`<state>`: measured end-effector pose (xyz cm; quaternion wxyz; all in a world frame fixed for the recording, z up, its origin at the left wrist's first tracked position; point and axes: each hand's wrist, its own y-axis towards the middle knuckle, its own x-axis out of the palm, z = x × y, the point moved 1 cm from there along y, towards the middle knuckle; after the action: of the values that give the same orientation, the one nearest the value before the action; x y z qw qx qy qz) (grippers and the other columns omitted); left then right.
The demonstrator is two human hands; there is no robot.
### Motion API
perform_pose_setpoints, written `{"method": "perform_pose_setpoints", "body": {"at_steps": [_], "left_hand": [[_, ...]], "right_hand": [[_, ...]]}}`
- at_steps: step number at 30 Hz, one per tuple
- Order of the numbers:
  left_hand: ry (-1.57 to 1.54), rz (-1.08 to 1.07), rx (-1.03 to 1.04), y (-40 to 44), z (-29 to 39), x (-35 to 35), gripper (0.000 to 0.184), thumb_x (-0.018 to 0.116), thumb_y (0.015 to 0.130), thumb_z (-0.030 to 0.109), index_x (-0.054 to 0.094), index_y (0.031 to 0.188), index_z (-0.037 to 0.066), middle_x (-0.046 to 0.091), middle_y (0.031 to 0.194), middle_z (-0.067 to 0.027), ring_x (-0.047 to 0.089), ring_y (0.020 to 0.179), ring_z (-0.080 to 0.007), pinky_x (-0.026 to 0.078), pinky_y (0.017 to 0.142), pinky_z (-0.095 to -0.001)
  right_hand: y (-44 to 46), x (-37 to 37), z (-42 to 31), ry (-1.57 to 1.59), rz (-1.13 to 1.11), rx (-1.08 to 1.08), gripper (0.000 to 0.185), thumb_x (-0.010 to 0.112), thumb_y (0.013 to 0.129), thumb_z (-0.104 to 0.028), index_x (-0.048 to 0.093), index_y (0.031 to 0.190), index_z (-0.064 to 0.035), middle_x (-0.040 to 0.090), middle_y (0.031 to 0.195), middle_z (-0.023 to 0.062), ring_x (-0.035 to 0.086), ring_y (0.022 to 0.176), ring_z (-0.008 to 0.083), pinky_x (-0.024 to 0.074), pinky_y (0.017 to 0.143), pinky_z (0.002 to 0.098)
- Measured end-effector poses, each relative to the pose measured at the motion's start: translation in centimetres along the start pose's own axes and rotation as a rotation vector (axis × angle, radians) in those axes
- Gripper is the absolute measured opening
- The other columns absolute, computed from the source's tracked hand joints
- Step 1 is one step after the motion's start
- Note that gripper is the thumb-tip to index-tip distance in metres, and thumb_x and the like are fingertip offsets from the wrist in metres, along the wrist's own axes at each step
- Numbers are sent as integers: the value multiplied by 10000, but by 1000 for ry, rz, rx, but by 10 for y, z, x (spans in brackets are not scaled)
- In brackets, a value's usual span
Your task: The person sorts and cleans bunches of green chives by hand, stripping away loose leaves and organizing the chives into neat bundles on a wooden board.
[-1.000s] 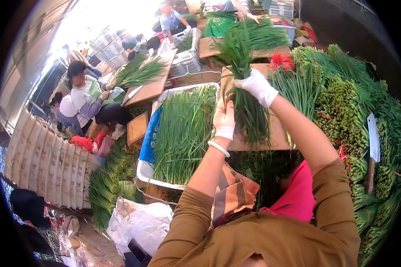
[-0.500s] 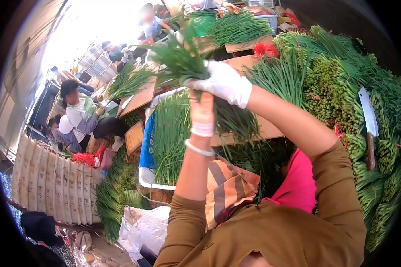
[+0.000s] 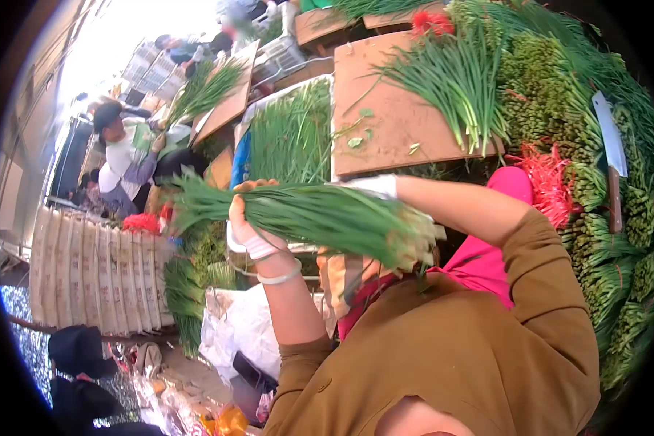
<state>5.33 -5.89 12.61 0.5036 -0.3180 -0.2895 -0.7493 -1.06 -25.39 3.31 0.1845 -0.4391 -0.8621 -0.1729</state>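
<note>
A long bunch of green garlic chives point(image 3: 320, 214) lies sideways in front of my chest, leaf tips to the left and pale cut ends to the right. My left hand point(image 3: 248, 207) is closed around its leafy part, thumb in front and fingertips over the top. Behind the bunch, nearer the pale ends, my white-gloved right hand point(image 3: 374, 186) grips it; the bunch hides most of those fingers. Beyond my hands, more chives fill a white-rimmed tub point(image 3: 332, 145). A loose pile of chives point(image 3: 454, 83) rests on a wooden board point(image 3: 370, 109) with leaf scraps.
Stacked chive bundles point(image 3: 538, 109) rise on my right, with a cleaver point(image 3: 609, 142) lying on them. Red ties point(image 3: 548, 182) lie beside my knee. A white sack point(image 3: 243, 327) and ribbed white crates point(image 3: 98, 272) are to the left. A seated person point(image 3: 127, 156) works at the far left.
The bunch has come down from a raised, upright position to lie sideways near my chest. Both hands have lowered with it, and my left hand has moved leftward to the leafy part.
</note>
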Motion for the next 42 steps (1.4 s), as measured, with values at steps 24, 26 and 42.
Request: {"method": "perform_pose_setpoints", "body": {"at_steps": [24, 26, 42], "left_hand": [[-88, 126, -112, -57, 44, -171, 330, 532, 868, 262, 551, 1131, 63, 602, 1000, -78, 576, 916, -274, 456, 881, -465], [-73, 150, -28, -51, 37, -187, 325, 527, 871, 275, 555, 1115, 62, 609, 978, -82, 579, 908, -273, 455, 882, -469], [85, 369, -86, -35, 16, -183, 254, 535, 886, 314, 602, 941, 75, 652, 872, -77, 625, 835, -287, 512, 800, -479]], "right_hand": [[-103, -40, -30, 33, 850, -164, 168, 508, 888, -145, 651, 868, -57, 541, 630, -45, 411, 464, 39, 341, 426, 208], [-114, -61, -31, 389, 885, -296, 156, 536, 882, -176, 603, 955, -56, 441, 591, -84, 360, 453, 8, 277, 391, 158], [-59, 55, -41, -1628, 354, -290, 287, 598, 799, -119, 634, 1083, -135, 650, 898, 87, 620, 888, 287, 510, 737, 369]]}}
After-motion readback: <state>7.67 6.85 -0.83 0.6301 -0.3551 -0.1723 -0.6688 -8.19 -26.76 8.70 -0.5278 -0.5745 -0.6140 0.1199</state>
